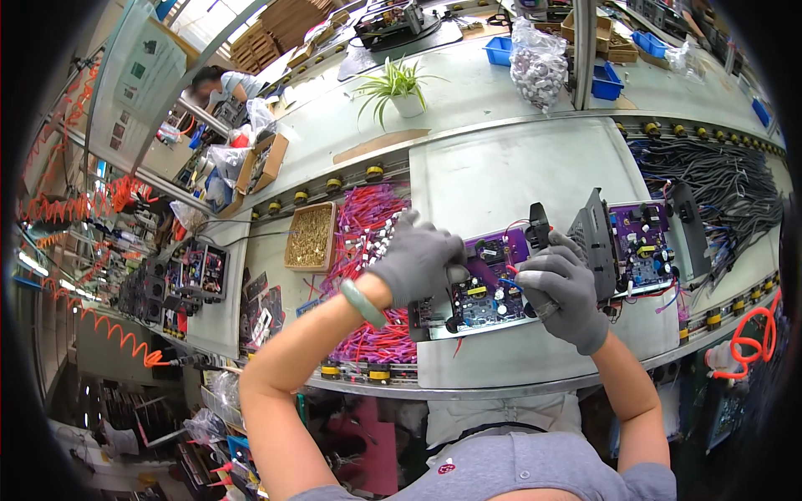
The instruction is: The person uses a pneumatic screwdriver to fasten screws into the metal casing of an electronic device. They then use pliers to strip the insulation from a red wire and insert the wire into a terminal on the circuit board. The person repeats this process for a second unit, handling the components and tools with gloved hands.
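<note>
"Where was the left hand [418, 257]?"
"Mid-frame, at one end of the purple circuit board [494, 288]."
"The right hand [564, 296]?"
"Right of centre, at the other end."
"Potted plant [406, 98]?"
"Upper middle."

Bright, diffuse white light floods the workbench [317, 167] around the potted spider plant [405, 96], and the pale top nearly washes out behind the plant. Nearer the wearer than the plant, a white board [510, 171] carries a soft sheen, and the purple circuit board [497, 292] on it reads fairly crisp. Farther below the plant, beneath the bench's front edge [518, 387], things sink into dim shade. Left of the plant, a co-worker's head [204, 82] is blurred. Fisheye distortion bows the rear rail [501, 128] just below the plant; blackness rounds off the corners.
</note>
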{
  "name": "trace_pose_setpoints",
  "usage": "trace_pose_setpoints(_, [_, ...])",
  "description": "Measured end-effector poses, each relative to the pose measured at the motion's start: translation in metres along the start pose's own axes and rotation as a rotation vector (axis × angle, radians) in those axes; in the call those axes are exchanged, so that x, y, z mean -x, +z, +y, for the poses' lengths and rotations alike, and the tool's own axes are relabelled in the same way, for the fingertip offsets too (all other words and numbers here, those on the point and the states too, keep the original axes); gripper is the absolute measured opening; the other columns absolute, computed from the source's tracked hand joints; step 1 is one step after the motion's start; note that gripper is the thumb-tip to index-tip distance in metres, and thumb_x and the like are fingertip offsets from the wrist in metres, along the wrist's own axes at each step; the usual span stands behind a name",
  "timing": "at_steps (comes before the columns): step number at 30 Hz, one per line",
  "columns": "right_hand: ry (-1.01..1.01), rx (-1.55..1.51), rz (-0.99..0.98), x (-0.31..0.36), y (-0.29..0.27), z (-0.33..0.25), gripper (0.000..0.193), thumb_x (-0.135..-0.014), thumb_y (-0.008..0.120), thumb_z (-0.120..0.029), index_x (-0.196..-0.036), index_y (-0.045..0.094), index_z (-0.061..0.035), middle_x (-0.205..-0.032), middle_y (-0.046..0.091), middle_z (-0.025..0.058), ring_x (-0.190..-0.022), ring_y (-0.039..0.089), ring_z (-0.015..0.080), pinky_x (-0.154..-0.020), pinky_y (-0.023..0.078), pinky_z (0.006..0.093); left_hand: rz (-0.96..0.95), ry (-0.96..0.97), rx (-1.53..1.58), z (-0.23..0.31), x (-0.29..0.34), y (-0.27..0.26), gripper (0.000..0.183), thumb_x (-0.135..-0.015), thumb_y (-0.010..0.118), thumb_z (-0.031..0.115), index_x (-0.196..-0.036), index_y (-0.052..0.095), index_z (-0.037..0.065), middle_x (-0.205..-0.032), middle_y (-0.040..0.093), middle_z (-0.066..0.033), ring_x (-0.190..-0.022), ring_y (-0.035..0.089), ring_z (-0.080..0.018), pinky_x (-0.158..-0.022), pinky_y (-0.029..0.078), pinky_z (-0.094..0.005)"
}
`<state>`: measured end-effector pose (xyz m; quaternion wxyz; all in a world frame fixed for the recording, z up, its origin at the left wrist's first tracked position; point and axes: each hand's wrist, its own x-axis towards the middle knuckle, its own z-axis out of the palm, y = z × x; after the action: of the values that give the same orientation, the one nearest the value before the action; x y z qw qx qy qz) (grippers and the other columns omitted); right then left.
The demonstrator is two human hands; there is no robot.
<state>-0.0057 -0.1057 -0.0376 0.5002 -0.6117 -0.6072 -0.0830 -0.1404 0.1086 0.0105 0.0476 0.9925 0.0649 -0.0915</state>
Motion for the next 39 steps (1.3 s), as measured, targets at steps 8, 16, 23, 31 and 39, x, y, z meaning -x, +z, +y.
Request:
trace_pose_setpoints(8, [0.017,-0.114,0.049,0.0,0.016,-0.014,0.008,-0.081,0.068,-0.004,-0.088,0.066,-0.0035,-0.086,0.065,0.0122,-0.084,0.063,0.0303,-0.087,0.05,0.0434,-0.306,0.066,-0.235,-0.032,-0.006,0.032,0.022,-0.08,0.062,0.042,-0.091,0.074,0.027,-0.074,0.064,-0.0152,-0.071,0.065,-0.0344,-0.061,0.052,-0.0483])
trace_pose_setpoints(16, [-0.012,0.035,-0.049,-0.006,0.01,-0.026,0.013,-0.079,0.068,-0.006,-0.092,0.063,-0.0044,-0.089,0.063,0.0098,-0.087,0.06,0.0291,-0.101,0.041,0.0467,0.112,-0.254,0.54,-0.008,0.019,-0.007,0.036,-0.077,0.07,0.043,-0.092,0.075,0.01,-0.085,0.073,-0.0121,-0.084,0.069,-0.0255,-0.078,0.052,-0.0358])
trace_pose_setpoints(23, [0.045,0.113,-0.148,-0.025,-0.011,-0.048,0.018,-0.077,0.068,-0.008,-0.094,0.065,-0.0048,-0.092,0.065,0.0109,-0.088,0.062,0.0313,-0.086,0.047,0.0426,0.278,-0.175,0.64,0.002,0.049,-0.01,0.025,-0.086,0.061,0.028,-0.099,0.073,0.011,-0.089,0.072,-0.0107,-0.083,0.068,-0.0285,-0.082,0.053,-0.0382])
trace_pose_setpoints(31, [0.446,-0.189,-0.271,-0.048,0.073,-0.048,0.028,-0.084,0.065,-0.005,-0.112,0.066,-0.0041,-0.089,0.068,0.0167,-0.072,0.066,0.0223,-0.068,0.052,0.034,0.866,-0.131,0.291,0.002,0.054,0.03,0.015,-0.083,0.069,0.027,-0.084,0.068,0.012,-0.076,0.067,-0.01,-0.083,0.065,-0.0303,-0.091,0.046,-0.0431])
trace_pose_setpoints(39, [0.353,-0.128,-0.226,-0.048,0.091,-0.041,0.014,-0.082,0.066,-0.011,-0.096,0.068,-0.0083,-0.082,0.067,0.0174,-0.074,0.066,0.0346,-0.065,0.052,0.0406,1.122,-0.098,0.237,0.004,0.044,0.045,0.026,-0.083,0.069,0.027,-0.063,0.064,0.011,-0.061,0.064,-0.007,-0.064,0.064,-0.0248,-0.089,0.046,-0.0385])
